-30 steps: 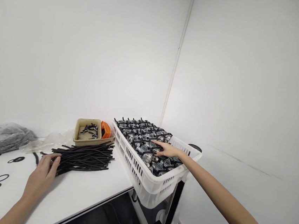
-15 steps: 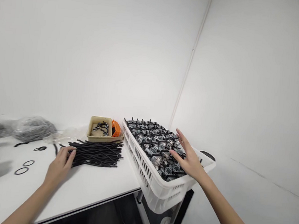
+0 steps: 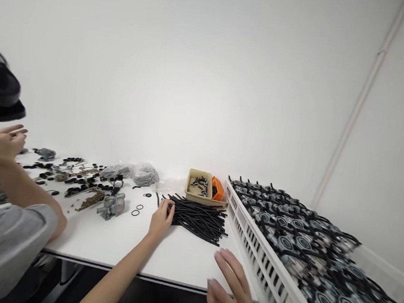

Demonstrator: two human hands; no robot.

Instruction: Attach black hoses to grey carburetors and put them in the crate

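Note:
My left hand (image 3: pixel 161 219) rests at the left end of a pile of black rubber tubes (image 3: pixel 199 219), its fingertips bent onto the tube ends; whether it grips one is hidden. My right hand (image 3: pixel 230 287) is over the table's front edge, fingers apart, holding nothing, left of the white crate (image 3: pixel 275 277). Rows of metal carburetor-like parts with black hoses (image 3: pixel 298 225) fill much of that crate. One similar metal part (image 3: pixel 111 206) stands on the table left of my left hand, near two thin black rings (image 3: pixel 135 213).
Behind the tubes are a beige tray (image 3: pixel 197 198) with small parts and an orange basket (image 3: pixel 217 189). Plastic bags (image 3: pixel 145 174) lie by the wall. At the left, a person in a grey sleeve (image 3: pixel 3 242) sits by scattered small parts (image 3: pixel 92 199).
The view has turned left, bringing the other person and scattered parts into sight. My right hand has moved from over the crate to its left side. My left hand remains at the tubes.

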